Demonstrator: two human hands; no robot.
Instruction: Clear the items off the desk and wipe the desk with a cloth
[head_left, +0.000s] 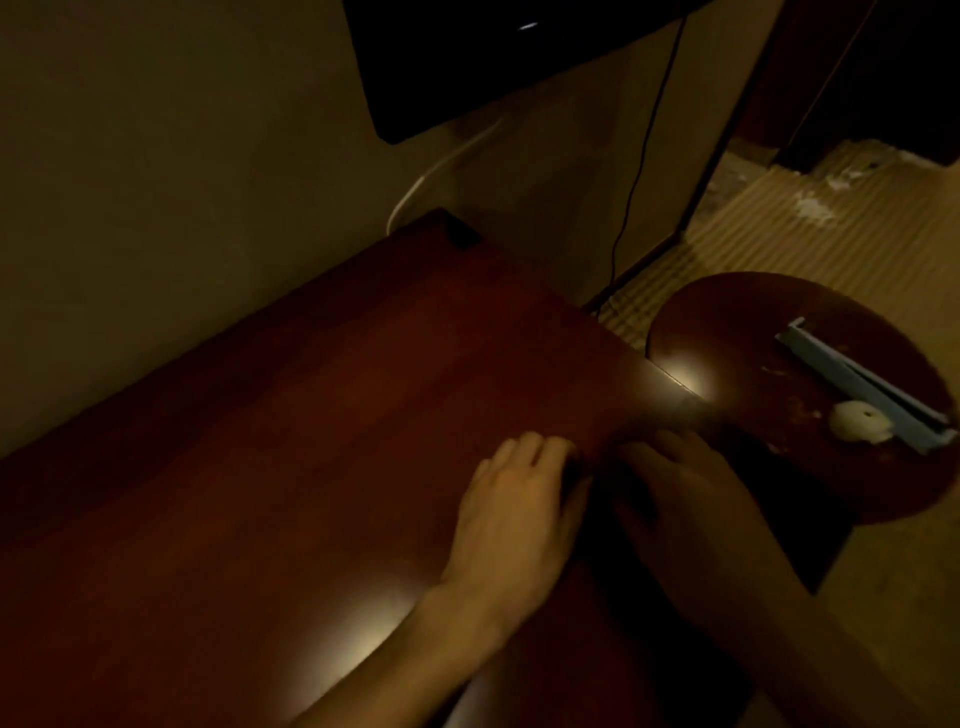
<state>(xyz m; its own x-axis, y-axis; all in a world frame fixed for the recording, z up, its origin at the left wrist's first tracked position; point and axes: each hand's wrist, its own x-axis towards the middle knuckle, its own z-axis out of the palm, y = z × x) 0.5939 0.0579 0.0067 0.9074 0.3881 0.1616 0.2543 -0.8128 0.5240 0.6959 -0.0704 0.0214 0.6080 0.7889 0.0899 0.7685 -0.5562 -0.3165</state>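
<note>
**Both hands being laid on desk near its right end**

Dim, blurry shot. Left hand (519, 499) is being rested on the reddish-brown desk (260, 467), fingers bent at tips; whether anything is being gripped can't be told. Right hand (680, 499) is being held just beside it, in shadow; grip can't be told either. No cloth can be made out w/ certainty. A round table (753, 322) is standing next to the desk, w/ a grey-blue flat item (862, 384) & a white lump (860, 422) lying on it.
</note>
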